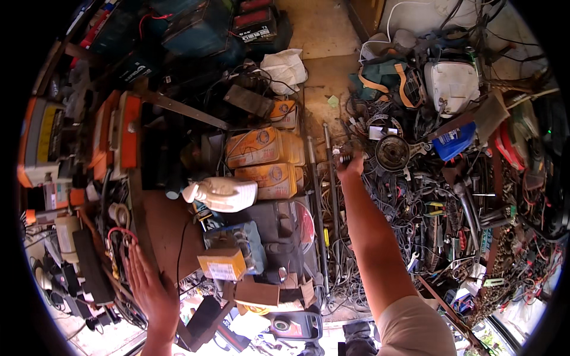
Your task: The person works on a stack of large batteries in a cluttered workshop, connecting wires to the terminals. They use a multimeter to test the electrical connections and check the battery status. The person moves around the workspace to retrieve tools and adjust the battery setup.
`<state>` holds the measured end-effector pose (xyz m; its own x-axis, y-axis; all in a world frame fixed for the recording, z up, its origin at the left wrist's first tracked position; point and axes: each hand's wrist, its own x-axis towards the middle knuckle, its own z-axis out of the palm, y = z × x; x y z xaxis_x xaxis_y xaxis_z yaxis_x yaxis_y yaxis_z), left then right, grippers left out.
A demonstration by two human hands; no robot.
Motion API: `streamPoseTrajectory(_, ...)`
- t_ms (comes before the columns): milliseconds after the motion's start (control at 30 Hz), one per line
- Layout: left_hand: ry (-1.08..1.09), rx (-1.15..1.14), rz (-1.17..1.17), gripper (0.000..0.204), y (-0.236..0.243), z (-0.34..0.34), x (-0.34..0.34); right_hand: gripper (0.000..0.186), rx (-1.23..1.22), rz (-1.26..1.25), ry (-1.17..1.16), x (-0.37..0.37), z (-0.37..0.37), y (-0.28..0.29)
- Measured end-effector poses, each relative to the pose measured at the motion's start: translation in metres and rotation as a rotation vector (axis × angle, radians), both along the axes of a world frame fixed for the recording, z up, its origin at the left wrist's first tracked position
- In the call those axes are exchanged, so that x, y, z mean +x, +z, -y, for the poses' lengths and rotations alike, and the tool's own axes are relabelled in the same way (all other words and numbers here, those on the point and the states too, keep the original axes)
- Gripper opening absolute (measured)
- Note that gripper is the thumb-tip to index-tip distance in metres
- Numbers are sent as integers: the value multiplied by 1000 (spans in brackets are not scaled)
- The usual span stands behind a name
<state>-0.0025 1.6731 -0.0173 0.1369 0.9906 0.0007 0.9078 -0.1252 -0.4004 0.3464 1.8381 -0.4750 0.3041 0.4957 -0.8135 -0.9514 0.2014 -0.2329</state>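
Observation:
My left hand [147, 285] is open, its fingers stretched out and resting at the edge of a brown panel [169, 237]. A red cable [122, 231] loops just beyond its fingertips. My right arm reaches far forward over a heap of tangled dark cables [386, 207]. At its end my right hand [351, 166] is closed around something small and dark that I cannot make out. Right of that hand lies a round, greasy metal housing [393, 153]. Two long metal rods [327, 196] run just left of the hand.
Orange-yellow boxes [255, 148] are stacked in the middle, with a cream plastic part [222, 194] nearer me. A blue container [454, 142] and a white case [451, 88] stand at the right. Orange-and-grey units [126, 130] stand at the left, dark batteries [255, 24] at the back.

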Motion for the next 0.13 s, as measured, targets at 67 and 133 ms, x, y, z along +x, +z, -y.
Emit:
streamPoseTrajectory(67,21,-27,-38,60,-2,4,-7,14,-29,-18,-34,-9,-39,5)
streamPoseTrajectory(133,-35,7,-22,57,-9,3,-17,24,58,-24,-13,1,-78,-2)
